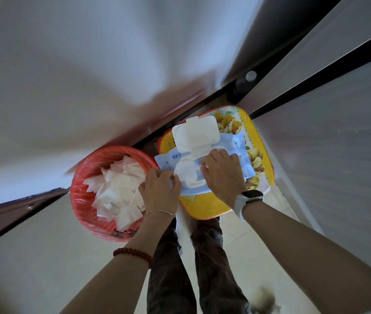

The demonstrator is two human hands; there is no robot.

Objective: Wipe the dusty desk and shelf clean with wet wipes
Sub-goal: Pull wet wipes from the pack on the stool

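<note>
A blue wet-wipe pack (240,152) lies on a yellow flowered stool (260,155), its white flip lid (194,134) standing open. My left hand (160,191) presses on the pack's near left edge. Over the pack's opening, my right hand (223,175) pinches a white wipe (187,175) with its fingertips. I wear a watch on the right wrist and a thin chain and red beads on the left arm.
A red bin (82,200) holding several used white wipes stands left of the stool. Pale tiled floor (44,257) lies below, with my legs under the stool's near edge. Grey wall panels and dark door tracks (293,87) run diagonally behind.
</note>
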